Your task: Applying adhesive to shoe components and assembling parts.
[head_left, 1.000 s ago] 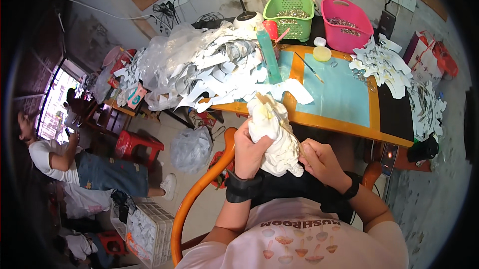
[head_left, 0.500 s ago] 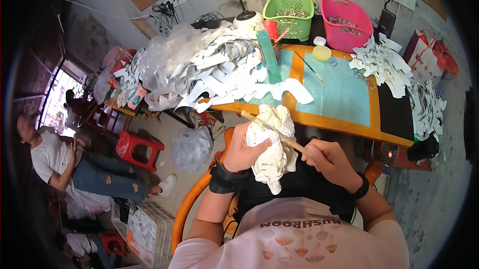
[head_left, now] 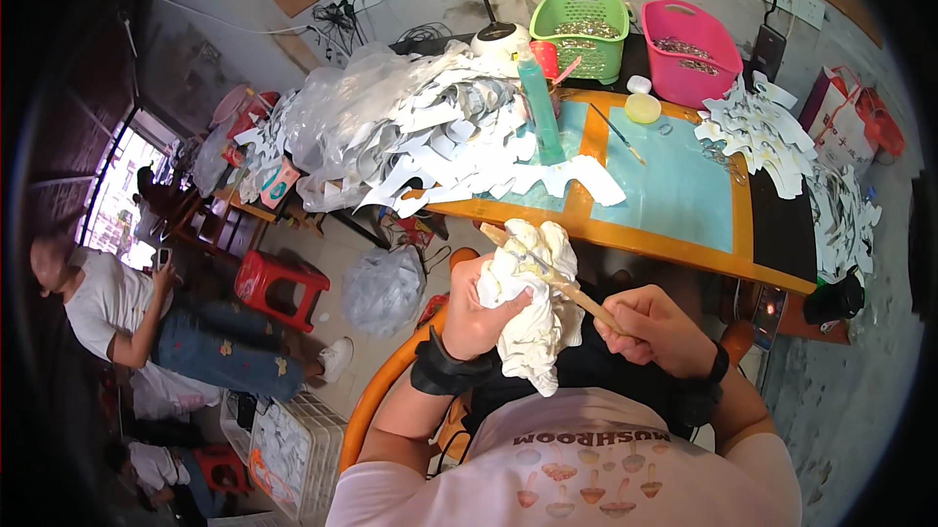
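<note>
A crumpled white cloth (head_left: pixel 531 341) is bunched in my left hand (head_left: pixel 477 312), whose fingers and thumb are closed on it. Across the cloth lies a slim wooden-handled tool (head_left: pixel 589 307), with a greyish band near its middle and a pale tip sticking out at the upper left. My right hand (head_left: pixel 664 330) is closed around the lower right end of its handle. Both hands are in front of my body, just short of the table's edge. What kind of tool it is, I cannot tell.
Ahead stands an orange-edged table (head_left: pixel 645 242) bearing a heap of white cut pieces (head_left: pixel 459 122), a green bottle (head_left: pixel 540 107) and a thin brush (head_left: pixel 618 133). Green (head_left: pixel 611 58) and pink (head_left: pixel 728 53) baskets stand behind. A red stool (head_left: pixel 283 283) and seated person (head_left: pixel 107 302) are at left.
The table and surroundings sit slightly further right in the picture. My hands still hold cloth and tool, a little lower now. The seated person at left has raised a phone.
</note>
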`<state>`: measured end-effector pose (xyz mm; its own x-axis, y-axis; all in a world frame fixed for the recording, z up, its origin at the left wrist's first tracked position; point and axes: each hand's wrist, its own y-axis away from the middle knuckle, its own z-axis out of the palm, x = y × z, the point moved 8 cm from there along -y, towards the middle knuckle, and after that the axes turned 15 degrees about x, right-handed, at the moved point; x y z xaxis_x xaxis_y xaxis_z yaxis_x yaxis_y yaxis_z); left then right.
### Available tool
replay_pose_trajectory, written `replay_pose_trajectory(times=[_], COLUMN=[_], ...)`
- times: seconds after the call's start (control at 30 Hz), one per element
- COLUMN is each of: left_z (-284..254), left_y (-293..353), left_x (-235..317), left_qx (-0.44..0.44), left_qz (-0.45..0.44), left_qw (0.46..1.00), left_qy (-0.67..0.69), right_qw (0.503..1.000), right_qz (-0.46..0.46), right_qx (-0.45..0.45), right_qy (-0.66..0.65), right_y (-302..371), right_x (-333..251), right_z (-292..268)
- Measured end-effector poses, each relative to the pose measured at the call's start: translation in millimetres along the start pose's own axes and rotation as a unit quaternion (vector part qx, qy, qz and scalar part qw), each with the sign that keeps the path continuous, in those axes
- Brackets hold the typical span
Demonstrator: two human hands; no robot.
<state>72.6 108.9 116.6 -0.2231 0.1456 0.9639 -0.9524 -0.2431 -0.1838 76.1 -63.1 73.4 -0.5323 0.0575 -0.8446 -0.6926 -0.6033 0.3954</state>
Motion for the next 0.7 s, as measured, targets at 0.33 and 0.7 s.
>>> replay_pose_trajectory(times=[0.33, 0.7], left_z=[4, 5], left_y=[25, 42], left_x=[-12, -124], left_qx=[0.132, 0.117], left_qz=[0.002, -0.137], left_qw=[0.986, 0.978], left_qy=[0.104, 0.107], right_qw=[1.0, 0.946], right_qz=[-0.016, -0.262], right_qx=[-0.014, 0.121], right_qy=[-0.017, -0.147], right_y=[2, 35], right_x=[2, -65], right_z=[11, -60])
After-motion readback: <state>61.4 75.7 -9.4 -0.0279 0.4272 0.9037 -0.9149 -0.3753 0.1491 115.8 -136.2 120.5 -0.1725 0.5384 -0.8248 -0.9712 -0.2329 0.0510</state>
